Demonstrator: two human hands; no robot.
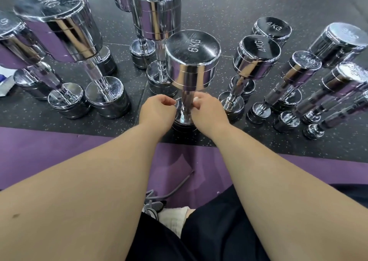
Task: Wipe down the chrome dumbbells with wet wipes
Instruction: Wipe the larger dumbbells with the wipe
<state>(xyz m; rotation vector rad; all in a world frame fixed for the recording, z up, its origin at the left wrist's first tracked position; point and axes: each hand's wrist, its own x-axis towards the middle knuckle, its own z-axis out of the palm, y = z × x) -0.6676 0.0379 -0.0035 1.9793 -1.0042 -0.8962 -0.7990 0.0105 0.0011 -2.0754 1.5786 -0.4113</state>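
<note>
head-worn view, looking steeply down, close

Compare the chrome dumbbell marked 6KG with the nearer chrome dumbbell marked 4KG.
The 6KG chrome dumbbell has a broader head than the 4KG chrome dumbbell. The right hand holds a white wipe at the 6KG's handle, left hand by its base; the 4KG stands untouched. Both stand on end.

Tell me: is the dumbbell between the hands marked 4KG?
No, the upright dumbbell reads 6KG on its top face.
</note>
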